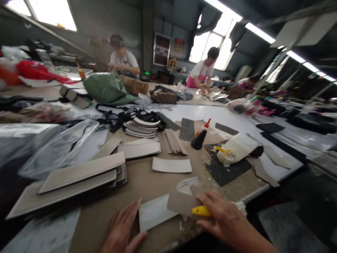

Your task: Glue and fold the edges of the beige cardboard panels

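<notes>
1. The tool (201, 211) under the right hand (223, 218) is bright yellow
2. The strip (181, 203) beside it is dull grey-brown
3. The sheet (155, 212) at the counter's near edge is pale grey-white
4. The counter (147, 179) top is plain tan
5. The mat (223, 172) near the right edge is black; the bottle (238, 147) on it is cream with a yellow nozzle
6. The cone (198, 140) is black
7. The bag (106, 88) toward the far edge is plain green

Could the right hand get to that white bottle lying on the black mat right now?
Probably yes: nothing stands between the right hand and the white bottle on the black mat. But that hand already grips a yellow tool, so grasping looks awkward.
</notes>
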Demonstrator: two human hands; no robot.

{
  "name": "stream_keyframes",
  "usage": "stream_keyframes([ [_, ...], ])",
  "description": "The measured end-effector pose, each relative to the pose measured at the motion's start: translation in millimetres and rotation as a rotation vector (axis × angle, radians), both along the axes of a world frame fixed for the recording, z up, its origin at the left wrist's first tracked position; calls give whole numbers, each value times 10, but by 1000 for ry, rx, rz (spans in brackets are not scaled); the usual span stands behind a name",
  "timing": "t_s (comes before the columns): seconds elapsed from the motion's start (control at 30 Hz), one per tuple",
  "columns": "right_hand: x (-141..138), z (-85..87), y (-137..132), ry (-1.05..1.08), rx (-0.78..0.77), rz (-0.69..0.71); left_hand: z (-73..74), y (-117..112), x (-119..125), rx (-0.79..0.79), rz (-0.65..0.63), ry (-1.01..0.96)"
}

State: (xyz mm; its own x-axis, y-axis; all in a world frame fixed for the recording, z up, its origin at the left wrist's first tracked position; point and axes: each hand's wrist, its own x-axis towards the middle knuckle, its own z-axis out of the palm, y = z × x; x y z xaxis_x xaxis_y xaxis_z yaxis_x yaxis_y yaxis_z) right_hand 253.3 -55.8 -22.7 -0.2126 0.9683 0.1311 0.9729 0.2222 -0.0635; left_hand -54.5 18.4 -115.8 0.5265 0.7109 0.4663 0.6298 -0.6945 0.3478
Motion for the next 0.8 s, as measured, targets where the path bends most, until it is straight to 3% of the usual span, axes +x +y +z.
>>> stream_keyframes([
  [0.07,62,107,56,-9,40,52,131,-39,4,-93,40,-25],
  [0.17,111,133,246,-44,105,166,220,-7,15,-203,38,-27],
  [0.43,-225,-81,641,-42,-55,439,220,29,-15,-276,22,-76],
  [0.6,-337,-262,748,-26,-189,463,191,51,-27,-302,18,-91],
  [0.8,-372,-291,782,-39,-214,514,190,55,-31,-319,22,-100],
])
